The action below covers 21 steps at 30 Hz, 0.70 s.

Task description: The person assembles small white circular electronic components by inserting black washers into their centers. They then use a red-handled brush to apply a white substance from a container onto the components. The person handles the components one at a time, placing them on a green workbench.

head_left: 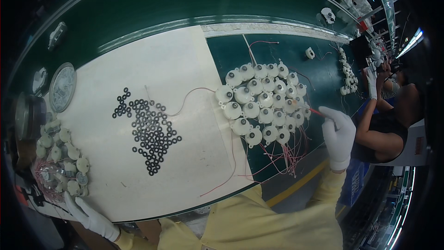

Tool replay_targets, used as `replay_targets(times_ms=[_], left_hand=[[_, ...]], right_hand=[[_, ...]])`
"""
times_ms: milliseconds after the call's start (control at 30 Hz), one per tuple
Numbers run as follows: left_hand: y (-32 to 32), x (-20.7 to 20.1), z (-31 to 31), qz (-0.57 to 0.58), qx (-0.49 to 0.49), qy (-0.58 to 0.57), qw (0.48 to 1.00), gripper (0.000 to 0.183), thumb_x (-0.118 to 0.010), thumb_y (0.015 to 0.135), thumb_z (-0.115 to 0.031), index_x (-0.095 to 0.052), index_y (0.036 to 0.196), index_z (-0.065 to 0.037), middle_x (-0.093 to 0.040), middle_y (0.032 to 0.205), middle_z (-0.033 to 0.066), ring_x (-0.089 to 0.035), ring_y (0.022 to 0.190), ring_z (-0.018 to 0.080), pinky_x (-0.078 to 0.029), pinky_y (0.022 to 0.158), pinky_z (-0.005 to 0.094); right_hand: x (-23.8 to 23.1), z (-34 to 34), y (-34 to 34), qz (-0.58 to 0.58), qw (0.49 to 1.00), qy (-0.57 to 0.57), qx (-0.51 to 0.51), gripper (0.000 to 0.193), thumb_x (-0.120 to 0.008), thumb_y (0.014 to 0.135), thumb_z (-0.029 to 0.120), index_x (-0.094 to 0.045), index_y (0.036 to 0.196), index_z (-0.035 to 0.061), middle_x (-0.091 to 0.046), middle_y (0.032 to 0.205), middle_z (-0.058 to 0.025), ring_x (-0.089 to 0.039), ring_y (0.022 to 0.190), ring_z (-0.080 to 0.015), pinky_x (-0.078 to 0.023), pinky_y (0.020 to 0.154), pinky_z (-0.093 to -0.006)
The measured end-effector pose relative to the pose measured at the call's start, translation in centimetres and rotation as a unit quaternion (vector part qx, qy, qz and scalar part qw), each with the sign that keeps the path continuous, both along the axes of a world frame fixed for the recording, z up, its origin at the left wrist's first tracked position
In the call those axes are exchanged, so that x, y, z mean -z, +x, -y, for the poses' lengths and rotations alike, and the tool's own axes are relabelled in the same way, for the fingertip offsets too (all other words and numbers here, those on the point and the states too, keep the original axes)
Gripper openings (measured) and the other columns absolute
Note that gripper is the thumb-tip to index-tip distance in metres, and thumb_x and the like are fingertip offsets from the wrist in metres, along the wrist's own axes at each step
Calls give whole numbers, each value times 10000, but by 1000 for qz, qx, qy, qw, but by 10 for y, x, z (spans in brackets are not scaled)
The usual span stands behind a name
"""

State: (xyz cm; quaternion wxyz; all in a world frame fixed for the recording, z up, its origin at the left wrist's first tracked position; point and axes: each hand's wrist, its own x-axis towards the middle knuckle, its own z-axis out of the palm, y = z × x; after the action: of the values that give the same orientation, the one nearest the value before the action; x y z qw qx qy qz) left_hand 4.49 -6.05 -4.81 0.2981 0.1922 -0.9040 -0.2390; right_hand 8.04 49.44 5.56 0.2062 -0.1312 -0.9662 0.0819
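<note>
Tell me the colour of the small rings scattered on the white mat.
Black, plain in the head view: the rings on the mat.

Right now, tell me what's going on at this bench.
A person in white gloves works at a green bench. The right hand holds a thin red tool against a cluster of round white motor units with red wires. The left hand rests beside a pile of similar units. Small black washers lie scattered on a white sheet between them. Another person works farther right.
</note>
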Motion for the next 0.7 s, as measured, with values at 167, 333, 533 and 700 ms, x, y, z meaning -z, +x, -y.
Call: replay_targets(times_ms=[167, 333, 533, 700], left_hand=[[-1, 1, 1, -6, 6, 6, 1000, 387, -465, 1058, -153, -503, 1379, 60, -518, 1418, 170, -462, 1333, 283, -353, 1132, 393], [-1, 0, -1, -6, 1, 5, 1000, 384, -466, 1058, -151, -510, 1375, 60, -525, 1413, 170, -468, 1329, 282, -356, 1129, 392], [-1, 0, -2, -5, -7, 6, 1000, 384, -469, 1057, -154, -513, 1374, 58, -527, 1410, 169, -471, 1326, 281, -357, 1128, 386], [-2, -3, -6, -7, -6, 11, 1000, 387, -470, 1056, -156, -511, 1379, 53, -532, 1406, 169, -476, 1320, 279, -361, 1124, 380]], right_hand=[[2, 6, -5, -6, 1000, 18, -15, 246, -604, 758, 19, -749, 950, 68, -672, 757, -73, -611, 701, -247, -461, 706, -350], [-1, 4, -2, 21, 998, 64, -17, 256, -610, 743, 20, -747, 952, 72, -666, 750, -64, -603, 694, -242, -444, 693, -354], [-4, 6, -1, -5, 998, 61, -23, 264, -608, 740, 16, -745, 956, 80, -639, 722, -46, -585, 675, -233, -432, 690, -351], [0, 9, -4, 9, 998, 59, -32, 271, -605, 736, 12, -743, 960, 78, -621, 707, -40, -580, 673, -225, -426, 683, -350]])
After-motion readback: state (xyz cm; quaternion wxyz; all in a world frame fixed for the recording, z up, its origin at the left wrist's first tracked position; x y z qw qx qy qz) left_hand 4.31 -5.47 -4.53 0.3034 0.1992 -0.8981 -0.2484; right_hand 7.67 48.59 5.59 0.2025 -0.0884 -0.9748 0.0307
